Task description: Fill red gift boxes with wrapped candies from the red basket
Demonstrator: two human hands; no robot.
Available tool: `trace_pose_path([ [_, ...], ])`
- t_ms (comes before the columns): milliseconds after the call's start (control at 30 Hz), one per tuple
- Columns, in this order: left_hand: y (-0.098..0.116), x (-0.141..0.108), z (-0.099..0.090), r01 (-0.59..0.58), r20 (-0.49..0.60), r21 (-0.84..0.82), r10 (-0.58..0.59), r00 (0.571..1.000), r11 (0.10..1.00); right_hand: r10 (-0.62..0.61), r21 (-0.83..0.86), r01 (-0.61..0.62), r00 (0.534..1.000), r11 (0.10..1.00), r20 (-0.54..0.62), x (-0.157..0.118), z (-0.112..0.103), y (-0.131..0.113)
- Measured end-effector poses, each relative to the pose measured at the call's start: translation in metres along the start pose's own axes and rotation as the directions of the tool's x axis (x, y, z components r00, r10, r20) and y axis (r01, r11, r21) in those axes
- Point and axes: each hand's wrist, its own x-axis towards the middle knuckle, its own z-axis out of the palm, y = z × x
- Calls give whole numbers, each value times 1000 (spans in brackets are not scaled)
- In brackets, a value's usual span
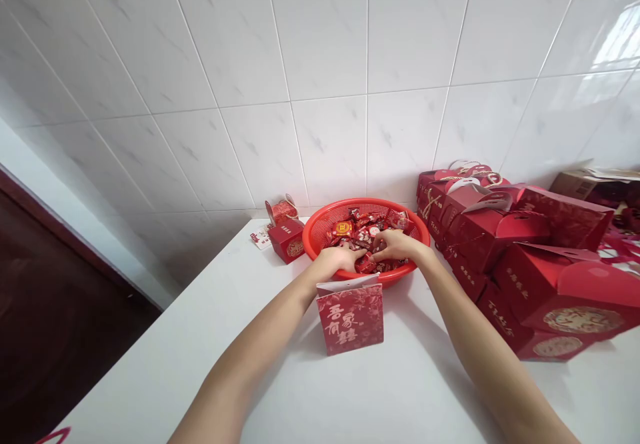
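Note:
A red plastic colander (320,221) stands against the wall, filled with red-wrapped candies (367,232). Both hands reach into it from the front. My left hand (343,257) is low among the candies, its thumb pointing right and its other fingers curled and partly hidden. Over the right part of the heap, my right hand (396,244) has thumb and fingers bent in a pinch on a wrapped candy. In front of the colander, between my forearms, a red gift box (353,321) with pale characters stands upright, its top flaps up.
Stacked red gift boxes (520,231), some with rope handles, fill the right side. A small red box (287,239) and a printed card (261,237) lie left of the colander. A cardboard box (580,184) sits at far right. The white table (220,311) ends at the left near a dark door (60,324).

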Motion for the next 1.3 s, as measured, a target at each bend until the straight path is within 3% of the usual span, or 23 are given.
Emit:
trace_pose_path([
  [133, -1, 3, 3, 12, 16, 11, -12, 1000, 1000, -3, -55, 9, 995, 998, 96, -3, 3, -2],
  [400, 6, 0, 0, 12, 122, 34, -17, 992, 999, -30, -76, 41, 989, 996, 142, -8, 4, -8],
  [633, 7, -2, -1, -22, 122, 14, 20, 992, 1000, -29, -27, 32, 995, 999, 99, -8, 4, -7],
  [767, 4, -8, -1, -71, 20, -35, 72, 997, 997, -10, 15, 10, 999, 1000, -52, -6, 2, -3],
  [867, 3, -11, -2, -83, -117, -82, 73, 990, 993, 22, 62, -9, 976, 998, -215, -4, -2, 2],
  [1000, 2, -11, -3, -106, -351, -150, 48, 935, 983, 83, 159, -22, 917, 987, -390, 0, -4, 9],
  [1167, -2, -11, -2, -281, -548, -316, 67, 834, 906, 75, 275, 55, 894, 960, -442, 2, -2, 10],
  [1300, -3, -12, -1, -387, -572, -355, 130, 810, 851, 6, 368, 157, 914, 916, -406, -4, -4, 3],
])
